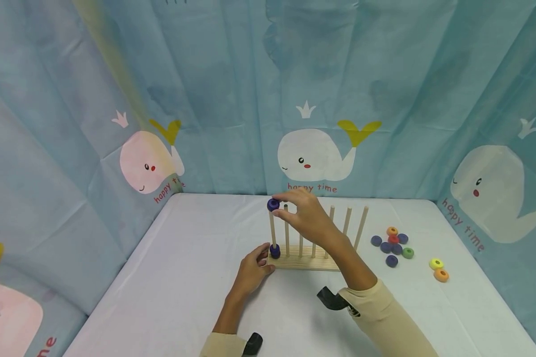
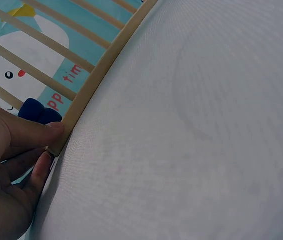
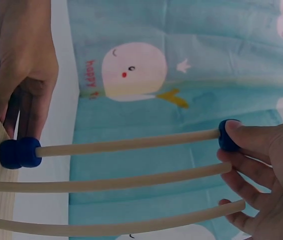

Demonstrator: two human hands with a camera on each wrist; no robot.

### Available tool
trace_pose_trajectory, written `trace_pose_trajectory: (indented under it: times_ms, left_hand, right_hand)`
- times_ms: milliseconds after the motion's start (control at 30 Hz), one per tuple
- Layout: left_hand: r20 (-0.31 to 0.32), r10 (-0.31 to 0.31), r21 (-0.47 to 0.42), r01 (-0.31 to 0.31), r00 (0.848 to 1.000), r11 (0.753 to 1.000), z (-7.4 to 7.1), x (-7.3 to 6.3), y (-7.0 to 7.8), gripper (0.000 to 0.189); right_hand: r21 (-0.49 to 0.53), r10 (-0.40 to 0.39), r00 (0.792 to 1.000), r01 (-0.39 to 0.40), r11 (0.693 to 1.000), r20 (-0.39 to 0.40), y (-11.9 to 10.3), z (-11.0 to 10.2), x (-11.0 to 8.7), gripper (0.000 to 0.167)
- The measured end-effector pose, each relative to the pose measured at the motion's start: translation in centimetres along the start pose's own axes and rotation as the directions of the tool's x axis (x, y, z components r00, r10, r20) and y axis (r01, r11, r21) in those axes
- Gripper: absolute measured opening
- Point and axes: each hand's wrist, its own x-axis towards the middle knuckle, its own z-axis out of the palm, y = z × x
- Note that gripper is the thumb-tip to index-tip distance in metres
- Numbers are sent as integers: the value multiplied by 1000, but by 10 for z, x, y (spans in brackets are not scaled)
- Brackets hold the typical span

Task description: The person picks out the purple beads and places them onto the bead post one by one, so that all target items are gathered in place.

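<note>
Both hands (image 1: 305, 215) (image 1: 250, 271) in narrow pinches: bead (image 1: 273, 205), base (image 1: 303, 264)

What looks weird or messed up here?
Nothing looks broken or spilled. The pegs look bent in the right wrist view but straight from the head camera, so that's probably just the lens. One yellow bead and an orange bead lie off from the other loose beads, which is only slightly odd.

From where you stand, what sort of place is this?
Perhaps a curtained-off play corner, though I can't be certain: whale-print curtains hang behind a white-covered table, which holds a wooden peg rack and loose coloured beads.
</note>
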Motion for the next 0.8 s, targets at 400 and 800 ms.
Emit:
trace_pose_trajectory:
  times_ms: [400, 800]
  left_hand:
    - [6, 5, -10, -5, 1000, 1000, 0, -2, 1, 66]
    - [6, 30, -3, -30, 1000, 1000, -1, -1, 2, 65]
  right_hand:
    - [6, 15, 1000, -15, 1000, 13, -1, 3, 5, 35]
    - [-18, -7, 1000, 7, 1000, 9, -3, 2, 3, 35]
